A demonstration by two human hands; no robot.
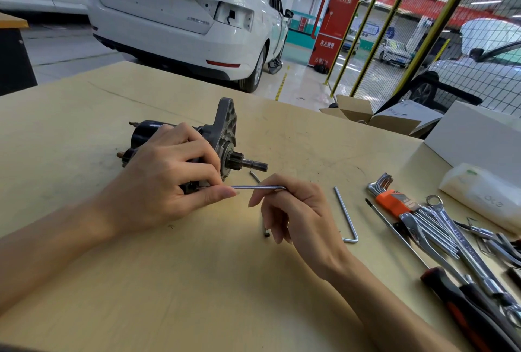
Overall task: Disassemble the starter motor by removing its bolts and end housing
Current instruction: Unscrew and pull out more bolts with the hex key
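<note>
The starter motor [222, 137] lies on its side on the wooden table [169, 281], black body to the left, grey end housing upright, pinion shaft pointing right. My left hand [169, 179] grips the motor body from above and its thumb and forefinger steady the tip of a hex key [256, 187]. My right hand [293, 208] holds the bent end of that hex key, whose long arm runs level into the motor's near side. A loose bolt [255, 176] lies just right of the housing, and another small piece [266, 231] lies under my right hand.
A second long hex key [345, 215] lies right of my right hand. Farther right are a hex key set in an orange holder [394, 202], several wrenches [451, 241], a screwdriver [462, 303], a white box [476, 137] and a plastic bag [485, 196]. A white car stands beyond the table.
</note>
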